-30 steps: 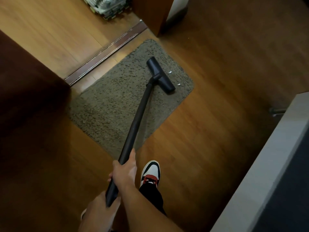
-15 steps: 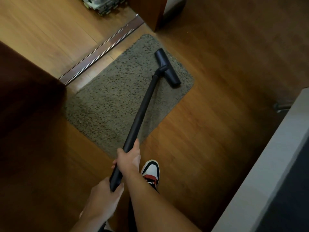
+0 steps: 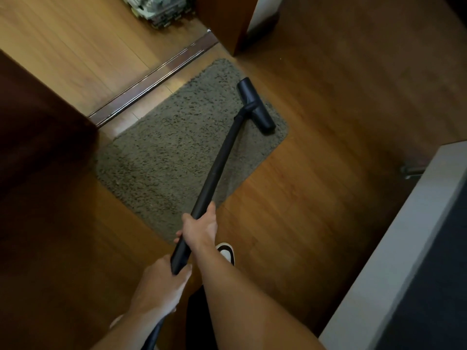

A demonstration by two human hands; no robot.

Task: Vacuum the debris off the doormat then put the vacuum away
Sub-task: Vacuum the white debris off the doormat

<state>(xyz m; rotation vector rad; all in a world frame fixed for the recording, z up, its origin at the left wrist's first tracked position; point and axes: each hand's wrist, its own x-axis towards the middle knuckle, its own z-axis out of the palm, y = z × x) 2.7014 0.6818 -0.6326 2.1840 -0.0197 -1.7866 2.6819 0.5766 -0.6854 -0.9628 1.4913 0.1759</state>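
A grey-brown shaggy doormat (image 3: 177,147) lies on the wooden floor by a door threshold. The black vacuum wand (image 3: 217,168) runs from my hands up to its floor head (image 3: 256,107), which rests on the mat's far right edge. My right hand (image 3: 201,229) grips the wand partway up. My left hand (image 3: 161,286) holds the wand's lower end, where a dark hose leaves below. No white specks show on the mat.
A metal threshold strip (image 3: 151,82) crosses at the mat's far side, with lighter floor beyond. A dark wooden door (image 3: 38,127) stands at left. A white-edged counter (image 3: 404,243) fills the right. My shoe (image 3: 226,251) is near the mat's corner.
The floor head has slid from mid-mat to the mat's right edge, over the white specks seen earlier. Both hands pushed forward with the wand.
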